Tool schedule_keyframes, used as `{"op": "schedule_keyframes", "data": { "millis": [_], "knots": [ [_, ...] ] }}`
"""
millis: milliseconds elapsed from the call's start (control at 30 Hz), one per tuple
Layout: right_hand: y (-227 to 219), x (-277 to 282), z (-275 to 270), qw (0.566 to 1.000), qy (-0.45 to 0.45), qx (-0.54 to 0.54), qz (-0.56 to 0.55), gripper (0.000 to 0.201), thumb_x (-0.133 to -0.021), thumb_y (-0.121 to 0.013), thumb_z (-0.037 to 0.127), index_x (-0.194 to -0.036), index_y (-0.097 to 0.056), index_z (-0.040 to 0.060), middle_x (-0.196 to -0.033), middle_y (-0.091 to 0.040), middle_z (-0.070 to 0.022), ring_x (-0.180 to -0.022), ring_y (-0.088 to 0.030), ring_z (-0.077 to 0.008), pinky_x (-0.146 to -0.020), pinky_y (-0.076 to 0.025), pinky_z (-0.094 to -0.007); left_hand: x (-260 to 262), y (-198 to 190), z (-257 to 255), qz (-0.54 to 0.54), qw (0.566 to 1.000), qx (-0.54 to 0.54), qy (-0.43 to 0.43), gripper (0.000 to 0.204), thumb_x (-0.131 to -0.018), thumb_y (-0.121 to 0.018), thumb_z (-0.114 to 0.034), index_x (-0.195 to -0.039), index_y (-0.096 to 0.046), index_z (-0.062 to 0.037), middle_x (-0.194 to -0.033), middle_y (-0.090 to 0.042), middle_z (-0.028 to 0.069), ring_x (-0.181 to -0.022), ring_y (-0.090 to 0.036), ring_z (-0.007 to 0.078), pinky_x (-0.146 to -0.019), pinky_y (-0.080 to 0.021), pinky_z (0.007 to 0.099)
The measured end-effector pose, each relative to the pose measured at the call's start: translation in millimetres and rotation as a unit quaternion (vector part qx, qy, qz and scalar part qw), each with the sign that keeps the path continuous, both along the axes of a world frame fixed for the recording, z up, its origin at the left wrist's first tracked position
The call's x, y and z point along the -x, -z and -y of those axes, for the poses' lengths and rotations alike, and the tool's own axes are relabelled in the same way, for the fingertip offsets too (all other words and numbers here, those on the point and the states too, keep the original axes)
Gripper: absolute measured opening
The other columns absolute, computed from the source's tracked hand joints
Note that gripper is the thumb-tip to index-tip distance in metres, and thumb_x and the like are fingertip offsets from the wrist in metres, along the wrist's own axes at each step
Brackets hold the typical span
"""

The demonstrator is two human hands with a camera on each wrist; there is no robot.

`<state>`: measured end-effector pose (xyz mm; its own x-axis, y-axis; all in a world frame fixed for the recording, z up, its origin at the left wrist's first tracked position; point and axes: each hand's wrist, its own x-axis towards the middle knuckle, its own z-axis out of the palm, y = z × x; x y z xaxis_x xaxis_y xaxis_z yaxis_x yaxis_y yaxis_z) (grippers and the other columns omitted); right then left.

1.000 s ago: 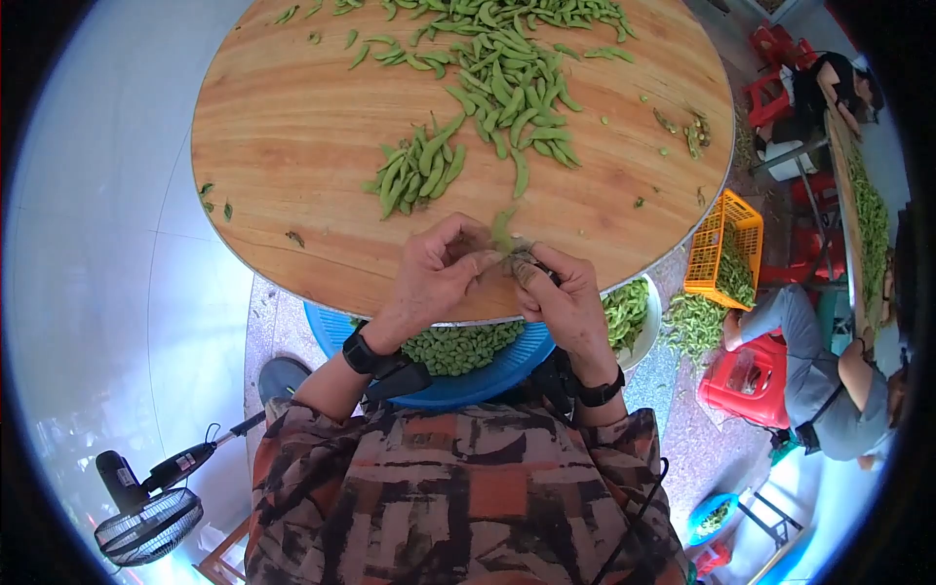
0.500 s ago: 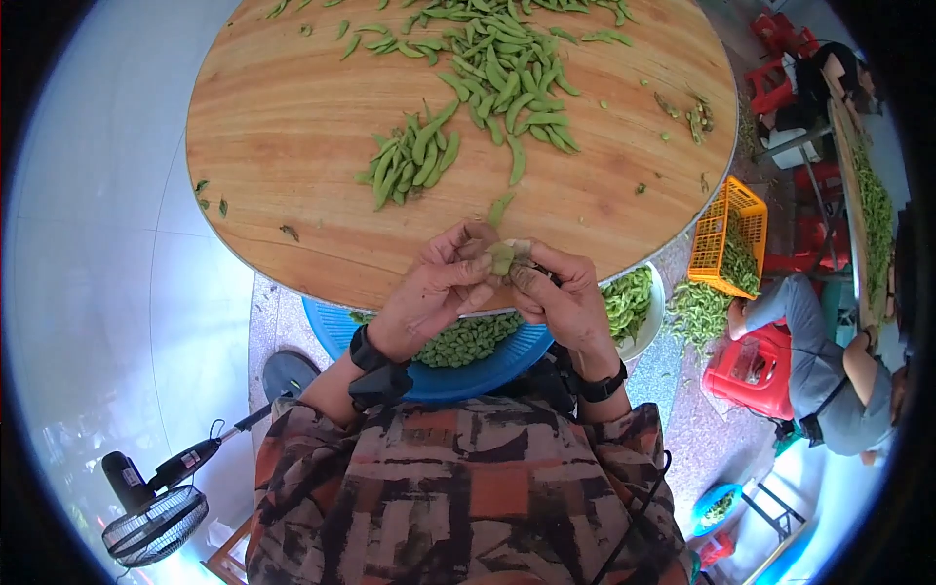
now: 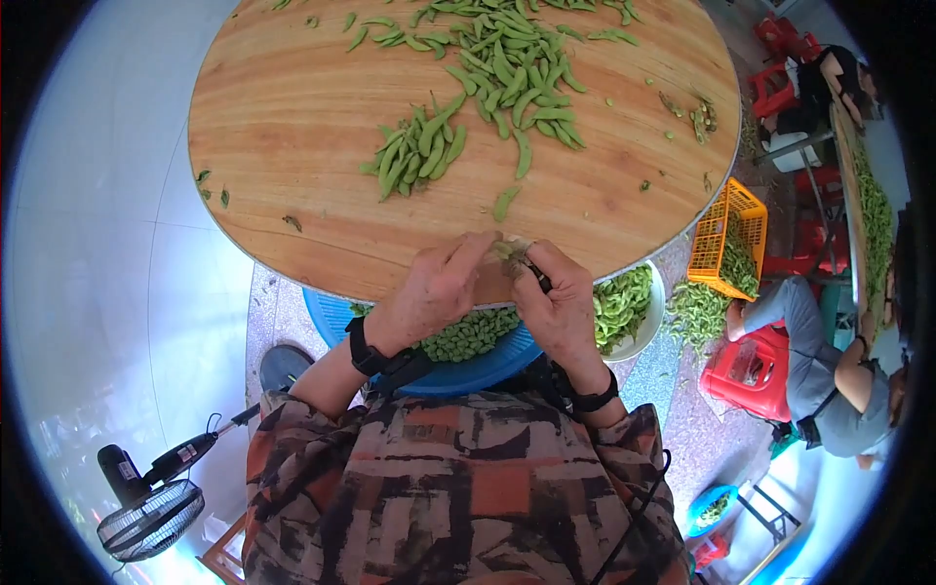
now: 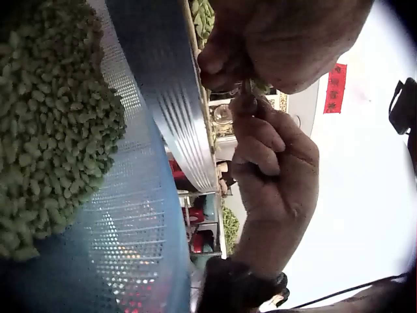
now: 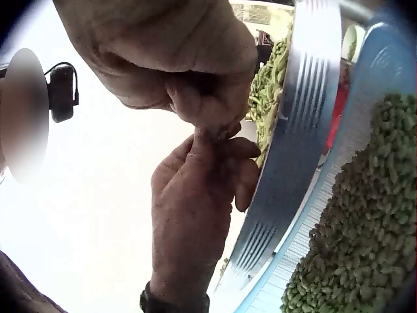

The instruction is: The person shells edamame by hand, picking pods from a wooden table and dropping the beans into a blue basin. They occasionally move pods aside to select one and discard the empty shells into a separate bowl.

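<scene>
Over the table's near edge, my left hand [image 3: 439,288] and right hand [image 3: 561,307] meet at the fingertips. Between them is a small green soybean pod [image 3: 508,251], pinched by thumb and fingers of both hands and mostly covered by them. A black band [image 3: 539,277] shows on the right hand's finger. Just beyond the fingertips lies a single pod [image 3: 504,204], and farther on a small heap of pods [image 3: 417,154]. Below the hands, a blue basin [image 3: 327,317] holds shelled green beans [image 3: 473,334], which both wrist views show close by.
A larger spread of pods [image 3: 512,73] covers the far part of the round wooden table [image 3: 292,127]. A white bowl of pods [image 3: 655,317] stands at right, near a yellow crate [image 3: 710,239] and red stool [image 3: 751,370]. A fan [image 3: 151,522] is at lower left.
The left hand has turned its back upward and its fingers have closed in over the pod, which showed more plainly half a second ago. The right hand keeps nearly the same place.
</scene>
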<state>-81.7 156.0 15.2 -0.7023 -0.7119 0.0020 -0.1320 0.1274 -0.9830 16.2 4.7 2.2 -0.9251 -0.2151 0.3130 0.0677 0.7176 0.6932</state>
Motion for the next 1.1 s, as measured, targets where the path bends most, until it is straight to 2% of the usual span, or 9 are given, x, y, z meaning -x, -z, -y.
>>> {"op": "schedule_keyframes", "data": {
  "millis": [167,333,433,500,600,667,800,933,1100],
  "knots": [
    [9.9,-2.8,1.7,0.999,0.009,0.001,0.037,0.014,-0.089,-0.054,0.001,-0.101,-0.062,-0.0022,-0.071,-0.053,-0.007,-0.063,-0.051,-0.013,-0.058,-0.042,-0.0269,2.7,-5.8,-1.7,0.007,0.999,-0.051,0.002,0.035,-0.089,-0.056,0.002,-0.124,-0.054,0.003,-0.094,-0.064,0.0217,-0.085,-0.063,0.0406,-0.073,-0.051,0.0417],
    [-0.9,5.3,-1.0,0.947,-0.01,0.067,0.314,0.016,-0.094,-0.054,0.007,-0.101,-0.064,-0.0028,-0.065,-0.05,0.0057,-0.052,-0.04,-0.0026,-0.048,-0.034,-0.0201,0.8,-12.5,-1.4,-0.002,1.0,-0.028,-0.015,0.035,-0.088,-0.055,0.0,-0.123,-0.054,0.0032,-0.092,-0.061,0.021,-0.084,-0.06,0.0406,-0.075,-0.05,0.0391],
    [-22.4,26.8,-27.9,0.962,-0.006,0.033,0.272,0.019,-0.092,-0.054,0.005,-0.106,-0.065,-0.0014,-0.063,-0.048,0.0045,-0.053,-0.042,-0.0044,-0.048,-0.036,-0.0217,-5.0,-42.0,15.2,0.143,0.971,-0.185,0.042,0.031,-0.086,-0.057,-0.002,-0.117,-0.059,0.0013,-0.093,-0.062,0.0199,-0.082,-0.061,0.0376,-0.073,-0.05,0.037],
    [-13.3,56.5,-72.6,0.992,-0.119,-0.051,-0.001,0.023,-0.089,-0.055,0.003,-0.11,-0.066,-0.0003,-0.065,-0.056,-0.0013,-0.056,-0.054,-0.0095,-0.052,-0.043,-0.0249,-7.8,-52.2,31.1,0.292,0.929,-0.109,0.197,0.028,-0.084,-0.062,-0.006,-0.111,-0.064,-0.0009,-0.095,-0.064,0.0175,-0.082,-0.062,0.0351,-0.073,-0.05,0.0358],
    [-26.4,69.5,-114.4,0.98,-0.178,-0.07,-0.06,0.026,-0.086,-0.056,0.001,-0.11,-0.066,-0.0003,-0.074,-0.066,-0.0102,-0.066,-0.066,-0.0183,-0.06,-0.05,-0.0297,0.9,-31.8,39.6,0.071,0.979,-0.044,0.188,0.021,-0.086,-0.06,-0.014,-0.102,-0.065,-0.0018,-0.087,-0.061,0.0201,-0.08,-0.063,0.0366,-0.067,-0.05,0.0439],
    [-26.6,77.3,-131.4,0.952,-0.125,-0.25,-0.127,0.027,-0.085,-0.057,0.0,-0.11,-0.066,-0.0016,-0.082,-0.071,-0.0158,-0.074,-0.07,-0.0235,-0.068,-0.053,-0.0318,21.8,-31.5,36.6,0.078,0.99,0.011,0.113,0.02,-0.083,-0.063,-0.012,-0.1,-0.064,-0.0013,-0.089,-0.062,0.0166,-0.081,-0.063,0.0362,-0.069,-0.051,0.0432],
    [-27.5,76.9,-124.5,0.955,-0.048,-0.255,-0.141,0.027,-0.085,-0.057,-0.001,-0.11,-0.066,-0.0021,-0.08,-0.07,-0.0157,-0.074,-0.07,-0.0219,-0.068,-0.053,-0.0306,54.3,-15.6,18.4,0.083,0.987,0.132,-0.043,0.016,-0.082,-0.065,-0.01,-0.095,-0.061,-0.0011,-0.092,-0.058,0.0124,-0.08,-0.062,0.0361,-0.071,-0.051,0.0456],
    [-11.5,64.3,-95.2,0.986,0.027,-0.129,-0.098,0.024,-0.09,-0.057,0.002,-0.112,-0.066,-0.0037,-0.081,-0.071,-0.0103,-0.074,-0.067,-0.014,-0.068,-0.051,-0.0266,58.5,-7.6,15.8,0.135,0.971,0.186,-0.062,0.017,-0.083,-0.065,-0.01,-0.097,-0.06,-0.0018,-0.097,-0.057,0.0123,-0.081,-0.062,0.0367,-0.071,-0.051,0.0459],
    [-10.6,41.8,-35.6,0.995,0.062,-0.029,0.067,0.025,-0.092,-0.058,0.004,-0.115,-0.065,-0.0028,-0.083,-0.068,-0.0043,-0.073,-0.06,-0.0082,-0.066,-0.048,-0.023,49.1,-16.0,12.8,0.019,1.0,0.008,0.004,0.013,-0.084,-0.063,-0.006,-0.094,-0.059,0.002,-0.089,-0.057,0.0165,-0.078,-0.06,0.0369,-0.067,-0.047,0.0421]
  ]
}}
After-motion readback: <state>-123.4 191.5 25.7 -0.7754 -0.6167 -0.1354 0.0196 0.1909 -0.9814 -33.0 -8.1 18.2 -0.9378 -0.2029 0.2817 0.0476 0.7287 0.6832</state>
